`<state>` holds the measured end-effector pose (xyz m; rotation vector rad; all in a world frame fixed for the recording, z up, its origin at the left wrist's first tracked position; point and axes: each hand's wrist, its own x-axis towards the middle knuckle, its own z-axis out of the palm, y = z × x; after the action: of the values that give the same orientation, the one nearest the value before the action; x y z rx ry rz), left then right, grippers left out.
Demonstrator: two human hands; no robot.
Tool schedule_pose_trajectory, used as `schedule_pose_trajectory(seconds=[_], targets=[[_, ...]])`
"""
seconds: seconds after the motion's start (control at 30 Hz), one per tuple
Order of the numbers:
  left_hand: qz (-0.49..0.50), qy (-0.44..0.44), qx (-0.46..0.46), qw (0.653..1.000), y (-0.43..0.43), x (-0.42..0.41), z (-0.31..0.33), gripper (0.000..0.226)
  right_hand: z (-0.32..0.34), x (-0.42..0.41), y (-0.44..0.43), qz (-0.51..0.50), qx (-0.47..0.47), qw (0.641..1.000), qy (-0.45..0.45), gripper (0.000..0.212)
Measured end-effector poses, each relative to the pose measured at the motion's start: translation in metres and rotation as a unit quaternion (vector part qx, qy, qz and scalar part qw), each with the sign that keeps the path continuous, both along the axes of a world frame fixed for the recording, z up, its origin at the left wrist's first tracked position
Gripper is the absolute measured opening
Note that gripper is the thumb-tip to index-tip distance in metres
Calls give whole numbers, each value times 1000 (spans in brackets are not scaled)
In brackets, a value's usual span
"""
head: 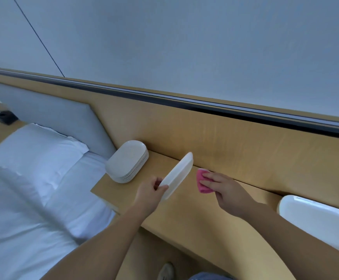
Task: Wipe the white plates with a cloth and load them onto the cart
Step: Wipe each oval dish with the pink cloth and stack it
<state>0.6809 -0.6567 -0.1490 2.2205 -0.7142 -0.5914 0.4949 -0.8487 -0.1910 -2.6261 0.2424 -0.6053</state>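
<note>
Head view: left hand [151,190] tips a white oblong plate [177,174] up on edge while the right hand [223,188] brings a pink cloth [202,181] alongside.

Left thumb and curled fingers pinch the plate's near rim, and its far end is raised close to the wooden wall panel [225,142]. The right hand holds the bunched cloth with its fingers lying close together over the top; the cloth is just beside the plate, with a thin gap showing between them. A stack of white oblong plates [127,161] sits at the left corner of the light wooden shelf [194,209], right by the edge that meets the bed's white pillow [35,146]. Bare shelf runs under both hands, open all the way to another white oblong plate [316,217] lying flat far right, partly cut off by the frame.
</note>
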Motion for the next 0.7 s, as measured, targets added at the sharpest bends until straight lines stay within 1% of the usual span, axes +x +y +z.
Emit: schedule_pose_trajectory(seconds=[0.1,0.17,0.33,0.4,0.47,0.53,0.6,0.7], targets=[[24,-57,-22,998,16,20,7,4,-3,20,9,16,1,1000,-1,52],[25,-102,-28,994,26,37,9,8,-3,35,17,19,1,1000,3,53],[18,-202,-12,979,43,88,1,5,5,71,36,12,-30,999,2,50],[9,-236,3,972,49,108,-5,2,7,85,41,3,-40,999,6,52],[-6,-261,34,965,53,126,-10,11,7,97,46,-10,-41,999,5,55],[-29,-281,85,956,56,143,-16,18,5,108,52,-16,-39,999,1,57],[-52,-289,129,947,59,158,-23,23,3,118,60,-25,-40,999,9,58],[-88,-287,150,942,61,177,-34,26,4,129,71,-47,-48,998,20,58]])
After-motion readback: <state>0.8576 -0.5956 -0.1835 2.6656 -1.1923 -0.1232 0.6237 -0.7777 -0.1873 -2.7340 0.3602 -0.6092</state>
